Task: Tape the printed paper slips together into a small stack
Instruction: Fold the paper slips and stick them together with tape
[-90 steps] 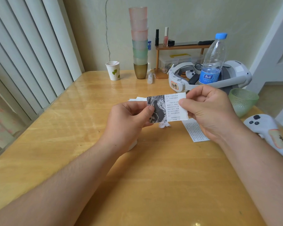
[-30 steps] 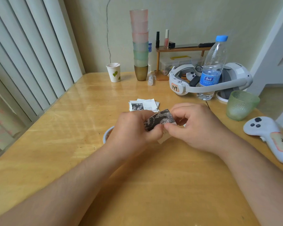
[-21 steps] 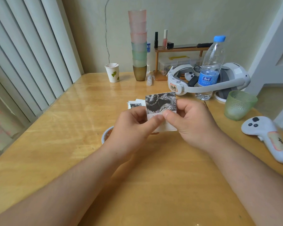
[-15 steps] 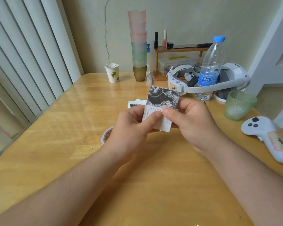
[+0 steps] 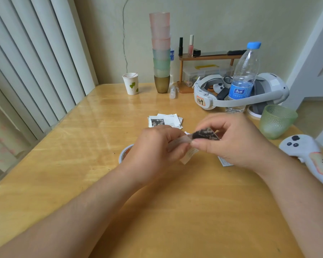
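A printed paper slip (image 5: 204, 135) with a dark picture on it lies tilted almost flat between my two hands, low over the wooden table (image 5: 82, 146). My left hand (image 5: 153, 149) pinches its left part and my right hand (image 5: 229, 140) pinches its right edge. A small pile of other printed slips (image 5: 165, 121) sits on the table just behind my hands. One more slip (image 5: 224, 162) peeks out from under my right hand. A tape roll (image 5: 123, 153) is mostly hidden behind my left hand.
A stack of coloured cups (image 5: 161, 53), a paper cup (image 5: 131, 83), a water bottle (image 5: 244, 77), a white headset (image 5: 241, 94) and a small wooden shelf (image 5: 207, 58) stand at the back. A green glass (image 5: 276, 121) and a white controller (image 5: 309, 157) lie at the right.
The slip, held upright and facing me half a second ago, has been lowered and tipped nearly flat. Both hands have dropped closer to the table.
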A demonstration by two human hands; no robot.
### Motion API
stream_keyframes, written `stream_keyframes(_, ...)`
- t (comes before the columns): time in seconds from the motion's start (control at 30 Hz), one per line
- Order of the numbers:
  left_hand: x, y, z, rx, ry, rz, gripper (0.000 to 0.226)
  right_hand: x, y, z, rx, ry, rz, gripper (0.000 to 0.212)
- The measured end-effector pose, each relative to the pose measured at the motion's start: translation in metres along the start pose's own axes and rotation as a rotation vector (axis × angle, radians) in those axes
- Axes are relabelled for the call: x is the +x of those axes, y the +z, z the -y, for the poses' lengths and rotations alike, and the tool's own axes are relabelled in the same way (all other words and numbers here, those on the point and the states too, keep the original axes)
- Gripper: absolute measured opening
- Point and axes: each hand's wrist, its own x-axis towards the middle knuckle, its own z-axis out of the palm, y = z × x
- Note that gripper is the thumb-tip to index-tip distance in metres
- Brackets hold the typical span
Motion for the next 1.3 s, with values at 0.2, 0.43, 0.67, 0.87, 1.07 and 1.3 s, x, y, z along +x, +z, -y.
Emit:
stream_keyframes(0.2,0.000,0.002,0.001,0.110,0.057,0.036,0.001,-0.001,0.003,0.004,-0.306,-0.045,0.076,0.014)
stream_keyframes(0.43,0.000,0.005,0.003,0.165,0.088,0.000,0.003,-0.003,0.007,0.002,-0.374,-0.061,0.108,0.009)
stream_keyframes(0.67,-0.003,0.009,0.000,-0.276,-0.131,-0.076,0.007,0.001,0.006,-0.002,-0.136,0.041,-0.027,0.014)
stream_keyframes(0.87,-0.003,0.015,-0.007,-0.731,-0.317,-0.087,0.019,-0.001,0.013,0.006,0.176,0.207,-0.034,0.018)
stream_keyframes(1.07,0.001,0.013,-0.002,-0.658,-0.291,-0.149,0.024,-0.002,0.018,0.013,0.219,0.233,-0.013,0.017)
stream_keyframes(1.3,0.003,0.012,0.002,-0.656,-0.264,-0.125,0.023,-0.001,0.015,0.012,0.285,0.222,-0.042,0.005)
